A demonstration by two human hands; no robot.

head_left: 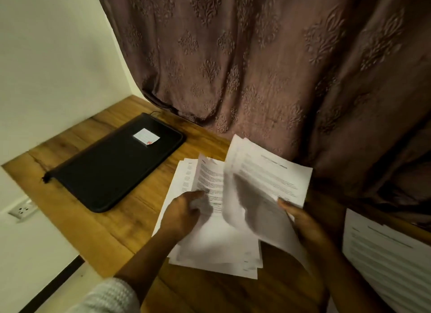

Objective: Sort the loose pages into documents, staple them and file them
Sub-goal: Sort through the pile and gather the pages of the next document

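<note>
A loose stack of printed white pages [217,249] lies on the wooden desk [112,231] in front of me. My right hand [300,217] pinches the near edge of a few lifted pages [265,175], which curl up above the stack. My left hand [182,214] rests on the stack, fingers curled at the edge of a raised sheet [210,177]. To the left lies a flat black zip folder [116,165] with a small white label [146,136]. No stapler is in view.
Another printed page [384,256] lies at the desk's right end. A brown patterned curtain [268,67] hangs right behind the desk. A white wall with a socket [22,211] is on the left. The desk's front edge runs diagonally at lower left.
</note>
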